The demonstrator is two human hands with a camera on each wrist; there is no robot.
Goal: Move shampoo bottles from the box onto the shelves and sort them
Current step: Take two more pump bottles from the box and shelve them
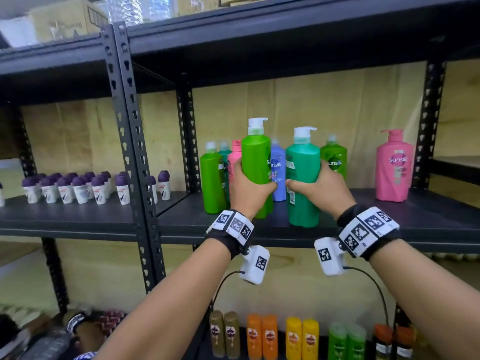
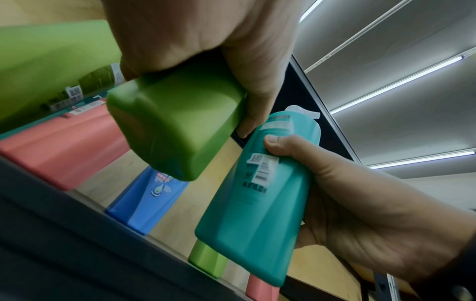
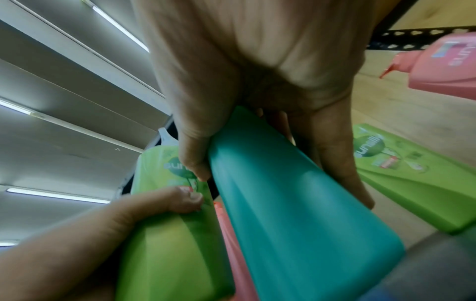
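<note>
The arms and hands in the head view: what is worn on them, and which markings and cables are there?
Both forearms are bare, with no sleeves or gloves. Each wrist wears a black strap: the left wrist band and the right wrist band carry white blocks printed with black square codes. Under each wrist hangs a white camera box with one such code, and a thin black cable runs from it.

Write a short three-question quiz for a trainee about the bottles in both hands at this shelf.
1. True or false: the left hand holds the light green bottle.
2. The right hand's grip is on which bottle? A pink, B teal, C blue.
3. Fill in: the pink pump bottle stands apart at the shelf's ____ end.

Key: 1 true; 2 B, the teal bottle; 3 right.
</note>
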